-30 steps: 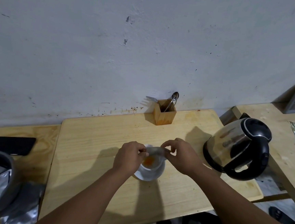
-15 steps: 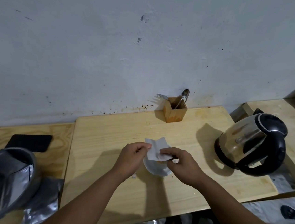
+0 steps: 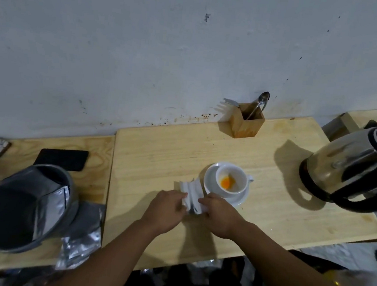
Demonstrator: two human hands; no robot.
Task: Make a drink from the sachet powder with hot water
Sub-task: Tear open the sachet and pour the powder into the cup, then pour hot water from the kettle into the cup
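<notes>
Both hands, left hand [image 3: 166,207] and right hand [image 3: 219,214], kept a closed grip on the crumpled white sachet [image 3: 191,194] above the table [image 3: 159,149]. Just right of it, the cup [image 3: 232,181] on its saucer [image 3: 209,181] held orange powder [image 3: 227,182]; the kettle [image 3: 349,168] stood well apart.

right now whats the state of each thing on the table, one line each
cup: upright on its saucer, orange powder at the bottom, no water
saucer: flat on the board
sachet: crumpled, held between both hands, beside the saucer
left hand: gripping the sachet
right hand: gripping the sachet
kettle: lid shut, untouched
spoon: standing in the wooden holder
grey bin: open, a foil packet inside
</notes>
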